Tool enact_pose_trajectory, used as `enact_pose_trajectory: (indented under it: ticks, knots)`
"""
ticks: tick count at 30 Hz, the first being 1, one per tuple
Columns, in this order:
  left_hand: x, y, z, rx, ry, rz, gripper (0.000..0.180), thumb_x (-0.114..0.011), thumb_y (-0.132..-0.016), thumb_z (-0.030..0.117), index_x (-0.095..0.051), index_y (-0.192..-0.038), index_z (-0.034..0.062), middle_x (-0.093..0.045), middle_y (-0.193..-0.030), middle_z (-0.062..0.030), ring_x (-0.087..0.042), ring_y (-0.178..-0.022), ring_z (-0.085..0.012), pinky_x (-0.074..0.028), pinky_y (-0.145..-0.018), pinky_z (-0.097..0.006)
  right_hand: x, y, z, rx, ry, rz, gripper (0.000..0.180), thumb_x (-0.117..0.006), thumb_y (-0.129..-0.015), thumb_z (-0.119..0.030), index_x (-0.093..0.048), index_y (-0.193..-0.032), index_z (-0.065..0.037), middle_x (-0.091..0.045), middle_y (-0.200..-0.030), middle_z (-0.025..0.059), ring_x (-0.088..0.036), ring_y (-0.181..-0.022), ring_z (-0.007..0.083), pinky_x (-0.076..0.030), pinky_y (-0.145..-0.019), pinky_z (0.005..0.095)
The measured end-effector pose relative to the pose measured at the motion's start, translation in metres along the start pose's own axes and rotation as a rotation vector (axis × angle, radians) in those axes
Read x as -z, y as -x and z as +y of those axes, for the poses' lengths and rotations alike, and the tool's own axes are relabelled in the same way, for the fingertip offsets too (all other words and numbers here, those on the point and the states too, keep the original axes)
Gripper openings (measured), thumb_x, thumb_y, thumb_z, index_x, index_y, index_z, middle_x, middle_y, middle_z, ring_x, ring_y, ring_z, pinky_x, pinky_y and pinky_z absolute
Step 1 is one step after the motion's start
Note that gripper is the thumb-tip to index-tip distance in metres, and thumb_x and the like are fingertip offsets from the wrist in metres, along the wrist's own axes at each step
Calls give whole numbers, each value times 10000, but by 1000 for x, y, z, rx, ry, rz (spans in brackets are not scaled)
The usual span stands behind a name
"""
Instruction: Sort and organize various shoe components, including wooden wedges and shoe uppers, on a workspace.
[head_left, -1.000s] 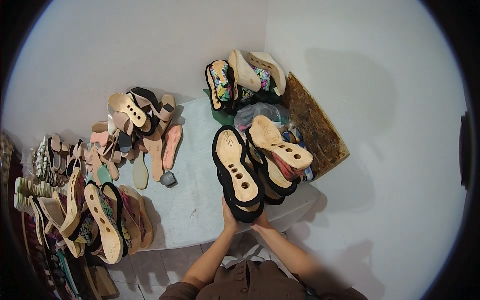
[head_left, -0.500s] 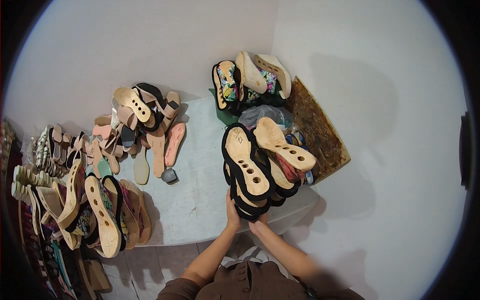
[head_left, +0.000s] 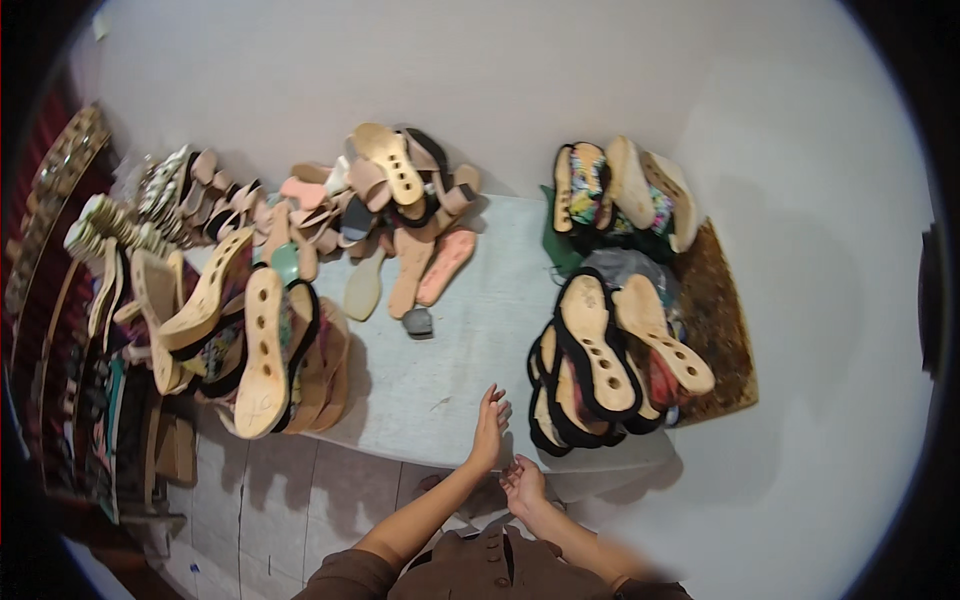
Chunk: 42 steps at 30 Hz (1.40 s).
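A stack of black-edged tan shoe soles lies on the right part of a pale grey sheet spread on the floor. My left hand is open, fingers up, just left of the stack and not touching it. Lower down, my right hand is also open and holds nothing, near the sheet's front edge. Both hands are empty.
A heap of pink and tan soles lies at the back. More wedge soles pile up at the left. Patterned soles stand at the back right by a brown board. A small grey block lies mid-sheet.
Both hands have let go of the stack of black-edged soles and pulled back toward me. The stack now rests on the sheet. The camera view has shifted slightly.
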<state>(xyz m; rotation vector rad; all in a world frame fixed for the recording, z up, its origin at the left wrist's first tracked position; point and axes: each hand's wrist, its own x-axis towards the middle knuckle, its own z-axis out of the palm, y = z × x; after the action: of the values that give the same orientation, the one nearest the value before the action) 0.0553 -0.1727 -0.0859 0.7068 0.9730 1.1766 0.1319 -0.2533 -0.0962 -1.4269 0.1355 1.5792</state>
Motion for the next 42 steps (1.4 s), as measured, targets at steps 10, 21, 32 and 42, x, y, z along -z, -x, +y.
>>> enact_pose_trajectory:
  ticks: [10,21,32,42]
  knots:
    - [101,43,40,5,-104,131,421,-321,-936,334,-376,-1246,55,-477,-1173,-115,-495,-1048,-193,-394,-844,-305,-91,-6,20,-13,42,-261,222,-478,-815,-164,-492,-1014,-68,-497,-801,31,-517,-762,166,-422,-668,307]
    - [309,119,80,-75,-345,803,242,-396,-889,104,-477,-1088,-8,-573,-941,-87,-555,-797,-162,-452,-735,-257,-197,-8,94,-55,104,-575,272,-448,-883,-223,-466,-1096,-54,-531,-1003,84,-508,-947,181,-408,-818,301]
    - [370,80,52,-237,-119,445,401,-442,-891,222,-393,-1225,5,-471,-1202,-104,-425,-1128,-186,-344,-938,-303,-264,-38,146,332,78,-573,447,-345,-927,-215,-248,-1336,-61,-327,-1346,72,-303,-1244,170,-248,-1008,283]
    - [321,30,135,-35,634,76,509,-305,-939,351,-287,-1332,27,-352,-1337,-81,-368,-1203,-184,-290,-999,-288,-265,-104,183,117,-82,-840,626,-348,-895,-485,-187,-1376,-119,-253,-1392,82,-269,-1264,193,-236,-1032,309]
